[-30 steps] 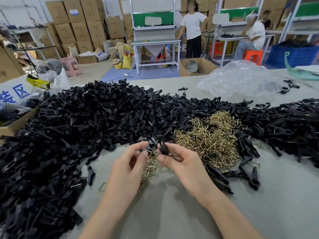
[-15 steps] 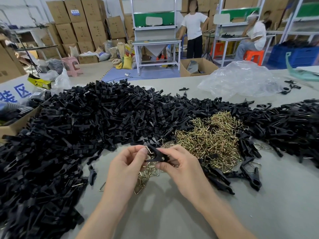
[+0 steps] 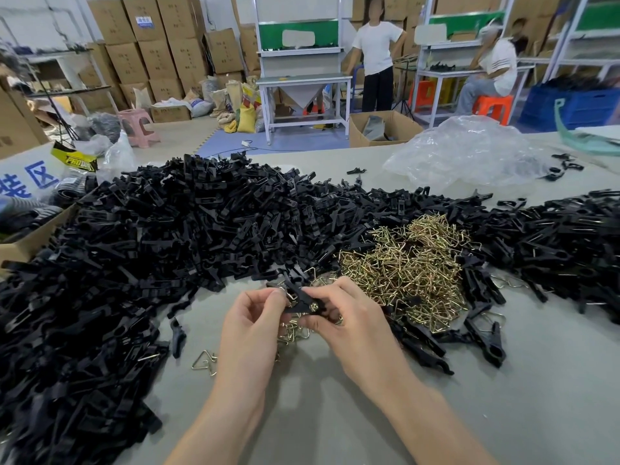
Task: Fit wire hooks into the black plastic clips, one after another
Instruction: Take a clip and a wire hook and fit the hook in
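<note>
Both forearms come up from the near edge and meet just left of the hook pile [image 3: 402,266], on its near side. The left hand [image 3: 250,317] is curled, its back to the camera, with thumb and forefinger pinching the left end of a clip [image 3: 299,301]. The right hand [image 3: 350,322] faces it, knuckles up, with thumb and bent fingers gripping the clip's right half. The hands nearly touch, with only the clip between them, above the table [image 3: 335,414].

The clip is black plastic, long and narrow. It lies crosswise, with one prong rising toward the far left. Brass wire glints at its middle, by the right thumb, but I cannot tell whether that hook is seated.

The hook pile is a tangle of brass wire. The clip heap [image 3: 167,236] wraps round its left, far and right sides. Several looped clips [image 3: 486,340] lie at the pile's near right. A loose hook [image 3: 204,359] lies well off to its near left.
</note>
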Demonstrator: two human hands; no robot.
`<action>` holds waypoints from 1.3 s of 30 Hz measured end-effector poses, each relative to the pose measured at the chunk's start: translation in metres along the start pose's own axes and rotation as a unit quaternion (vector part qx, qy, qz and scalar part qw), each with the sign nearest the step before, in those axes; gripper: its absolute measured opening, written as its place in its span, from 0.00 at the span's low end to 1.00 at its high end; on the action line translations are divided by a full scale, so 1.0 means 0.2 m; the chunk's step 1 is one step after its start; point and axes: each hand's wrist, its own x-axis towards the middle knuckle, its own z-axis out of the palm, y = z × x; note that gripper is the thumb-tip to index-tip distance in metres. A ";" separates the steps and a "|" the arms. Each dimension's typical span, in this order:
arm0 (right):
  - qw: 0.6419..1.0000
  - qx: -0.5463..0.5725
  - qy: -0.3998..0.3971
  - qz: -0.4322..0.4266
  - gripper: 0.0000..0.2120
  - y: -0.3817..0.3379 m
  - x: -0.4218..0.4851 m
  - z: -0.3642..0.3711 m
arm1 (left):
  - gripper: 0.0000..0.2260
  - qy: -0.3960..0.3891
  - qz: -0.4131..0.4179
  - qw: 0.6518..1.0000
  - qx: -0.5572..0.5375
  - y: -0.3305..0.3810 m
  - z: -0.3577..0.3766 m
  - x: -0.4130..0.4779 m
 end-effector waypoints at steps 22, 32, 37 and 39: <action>0.998 0.026 0.024 -0.060 0.10 -0.07 -0.04 0.01 | 0.29 -0.194 -0.029 0.978 0.065 0.02 0.02 -0.05; 0.993 -0.023 -0.046 -0.111 0.07 -0.06 -0.04 -0.01 | 0.18 -0.285 -0.162 0.941 -0.079 0.08 0.02 -0.05; 0.993 -0.019 -0.056 -0.104 0.06 -0.06 -0.04 -0.01 | 0.17 -0.247 -0.168 0.950 -0.093 0.07 0.04 -0.05; 0.992 -0.011 -0.064 -0.105 0.07 -0.05 -0.04 0.00 | 0.17 -0.232 -0.183 0.949 -0.113 0.07 0.04 -0.05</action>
